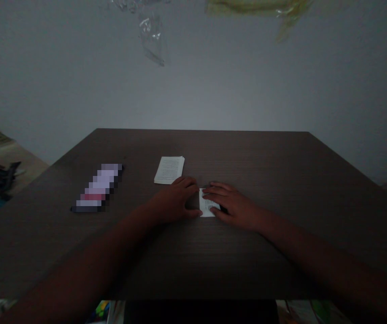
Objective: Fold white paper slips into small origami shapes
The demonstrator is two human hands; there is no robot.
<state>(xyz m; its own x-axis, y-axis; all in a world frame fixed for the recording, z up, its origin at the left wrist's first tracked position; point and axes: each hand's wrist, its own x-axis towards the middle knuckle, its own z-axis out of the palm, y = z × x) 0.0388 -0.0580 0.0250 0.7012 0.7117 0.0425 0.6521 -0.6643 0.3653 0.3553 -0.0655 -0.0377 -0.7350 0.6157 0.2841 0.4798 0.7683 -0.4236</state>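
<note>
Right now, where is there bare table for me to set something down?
Bare dark wood table shows right of the right hand and between the blurred pink-and-white item and the stack of printed sheets. It is crowded mid-table, where the left hand and right hand close on a small white paper, the stack just behind.

Your table (247, 153): folded paper slip (207, 203) at centre of frame, your right hand (230, 206) on it, your left hand (176, 200) against its left edge. Paper stack (169, 170) behind left hand. Pixelated object (97, 188) on table, left of stack, well apart. Wall (193, 76) beyond table's far edge. Clear plastic (152, 38) upper centre of frame.
</note>
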